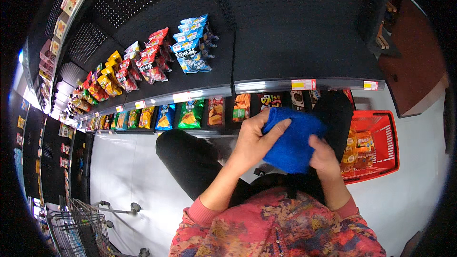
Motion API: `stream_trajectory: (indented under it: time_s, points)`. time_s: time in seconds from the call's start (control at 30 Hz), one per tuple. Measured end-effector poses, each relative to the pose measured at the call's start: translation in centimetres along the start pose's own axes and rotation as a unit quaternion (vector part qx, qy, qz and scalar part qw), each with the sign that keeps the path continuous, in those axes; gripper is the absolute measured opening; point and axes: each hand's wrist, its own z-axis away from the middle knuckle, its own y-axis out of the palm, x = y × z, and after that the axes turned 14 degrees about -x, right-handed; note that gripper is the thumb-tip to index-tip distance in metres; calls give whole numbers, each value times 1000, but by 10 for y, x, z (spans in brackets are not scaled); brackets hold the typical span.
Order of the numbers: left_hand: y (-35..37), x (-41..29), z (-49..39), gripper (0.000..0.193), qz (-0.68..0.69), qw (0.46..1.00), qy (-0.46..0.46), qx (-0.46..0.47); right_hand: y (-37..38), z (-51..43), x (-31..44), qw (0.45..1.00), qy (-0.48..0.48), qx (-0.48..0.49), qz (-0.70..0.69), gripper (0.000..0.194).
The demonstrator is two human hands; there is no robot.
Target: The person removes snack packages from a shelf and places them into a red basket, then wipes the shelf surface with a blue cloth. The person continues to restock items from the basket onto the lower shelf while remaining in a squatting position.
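Observation:
A folded blue cloth is between my hands, above my lap. My left hand grips its left edge, the thumb lying on top of the fabric. Along the right edge, my right hand is on the cloth, somewhat blurred; its fingers are partly hidden behind the fabric. Just beyond the cloth, snack bags stand on the lower shelf, among them a dark bag with writing and an orange and green bag.
A red shopping basket holding packaged snacks is on the floor at my right. The black upper shelf bears rows of snack bags, including light blue ones. A wire shopping cart stands at lower left.

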Motion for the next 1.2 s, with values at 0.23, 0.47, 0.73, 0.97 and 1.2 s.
stream_trajectory:
  time_s: [0.23, 0.47, 0.73, 0.97, 1.2]
  points:
    - [-31, 97, 12, 26, -50, 975, -216, -32, -30, -47, -35, 998, 29, -9, 47, 52]
    - [-34, 181, 22, 46, -422, 881, -181, 119, -64, -61, -55, 767, -291, -16, 572, 52]
    - [-24, 313, 4, 64, -389, 904, -177, 23, -45, -71, -62, 898, -102, -79, 421, 59]
    - [-36, 370, -29, 87, -447, 847, -261, -123, -51, -75, -82, 862, -70, -45, 500, 52]
    - [-40, 410, -37, 112, -455, 837, -237, -192, -49, -78, -86, 868, 47, -97, 485, 77]
